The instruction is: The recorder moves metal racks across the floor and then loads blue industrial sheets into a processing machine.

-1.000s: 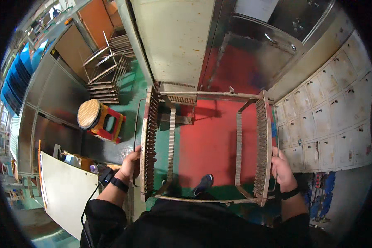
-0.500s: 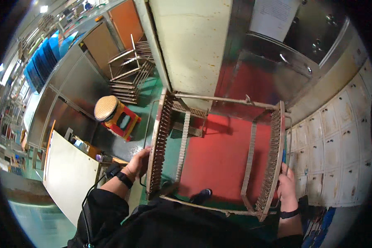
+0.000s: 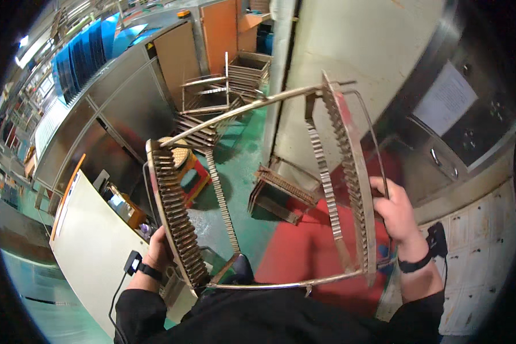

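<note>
A metal slotted rack (image 3: 355, 189) hangs in the air before me, an open frame with toothed side walls, crossbars and wire side handles. It is tilted, its left side lower than its right. My left hand (image 3: 158, 252) grips the rack at its left side, the fingers partly hidden behind the toothed wall. On the other side, my right hand (image 3: 398, 213) is closed round the right handle, fingers against the side wall. Both wrists wear dark bands, each with a small black device and cable.
Another slotted rack (image 3: 286, 192) stands on the floor ahead, by a pale panel. More metal racks (image 3: 203, 109) are stacked farther back. A red and yellow stool (image 3: 197, 182) shows through the held rack. A white-topped table (image 3: 97, 246) is at left, pale lockers (image 3: 476, 252) at right.
My body has turned left, so the stacked racks and stool appear farther right. The held rack has tilted, its right side now higher, still between both hands.
</note>
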The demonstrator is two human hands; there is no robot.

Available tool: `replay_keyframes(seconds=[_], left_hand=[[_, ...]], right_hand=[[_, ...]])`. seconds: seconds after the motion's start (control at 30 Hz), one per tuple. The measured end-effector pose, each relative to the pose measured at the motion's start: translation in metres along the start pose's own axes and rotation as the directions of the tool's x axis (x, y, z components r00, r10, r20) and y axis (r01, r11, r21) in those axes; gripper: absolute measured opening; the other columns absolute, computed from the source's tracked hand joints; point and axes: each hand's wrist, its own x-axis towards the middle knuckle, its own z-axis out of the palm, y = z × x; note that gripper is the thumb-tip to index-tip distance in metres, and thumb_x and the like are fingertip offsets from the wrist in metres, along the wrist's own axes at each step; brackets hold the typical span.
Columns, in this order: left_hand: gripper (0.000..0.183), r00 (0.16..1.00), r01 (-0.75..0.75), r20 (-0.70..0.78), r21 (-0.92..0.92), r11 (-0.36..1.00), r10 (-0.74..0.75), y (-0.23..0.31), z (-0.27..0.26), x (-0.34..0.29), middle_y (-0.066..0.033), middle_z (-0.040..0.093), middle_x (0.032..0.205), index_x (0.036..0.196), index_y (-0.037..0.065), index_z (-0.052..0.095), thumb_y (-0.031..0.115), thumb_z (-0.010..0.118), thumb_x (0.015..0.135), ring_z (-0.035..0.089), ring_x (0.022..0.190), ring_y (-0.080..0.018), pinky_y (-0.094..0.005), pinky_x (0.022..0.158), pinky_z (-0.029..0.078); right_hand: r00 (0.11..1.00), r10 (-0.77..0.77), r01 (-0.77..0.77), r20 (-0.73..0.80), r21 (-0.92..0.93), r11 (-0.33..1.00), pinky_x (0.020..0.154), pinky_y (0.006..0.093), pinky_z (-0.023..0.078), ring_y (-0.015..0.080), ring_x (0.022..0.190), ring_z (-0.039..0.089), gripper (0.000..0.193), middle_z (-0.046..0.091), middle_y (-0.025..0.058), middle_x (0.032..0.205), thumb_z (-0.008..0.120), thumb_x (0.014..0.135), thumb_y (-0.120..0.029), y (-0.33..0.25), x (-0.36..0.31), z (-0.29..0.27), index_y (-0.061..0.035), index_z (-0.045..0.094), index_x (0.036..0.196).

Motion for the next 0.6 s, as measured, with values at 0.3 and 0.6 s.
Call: replay_keyframes(seconds=[0.3, 0.6], left_hand=[[0.055, 0.898, -0.334, -0.355, -0.162, 0.929, 0.26, 0.018, -0.04, 0.006, -0.0163, 0.064, 0.118, 0.127, 0.001, 0.054, 0.039, 0.042, 0.09, 0.062, 0.106, -0.0302, -0.0436, 0.093, 0.051], [0.041, 0.686, -0.562, -0.638, -0.158, 0.812, 0.35, 0.074, -0.015, 0.097, 0.0009, 0.062, 0.072, 0.106, -0.003, 0.065, 0.03, 0.048, 0.09, 0.053, 0.06, -0.0123, -0.0248, 0.06, 0.044]], right_hand=[[0.754, -0.65, 0.632, 0.097, -0.381, 0.675, 0.101, 0.0343, 0.041, 0.0224, 0.115, 0.058, 0.034, 0.063, 0.0138, 0.123, 0.054, 0.094, -0.014, -0.118, 0.238, 0.032, -0.0016, 0.058, 0.125], [0.479, -0.794, 0.671, 0.373, -0.74, 0.057, 0.102, 0.0449, 0.042, 0.0352, 0.121, 0.05, 0.03, 0.058, 0.016, 0.121, 0.061, 0.081, -0.004, -0.101, 0.367, 0.014, -0.0019, 0.063, 0.111]])
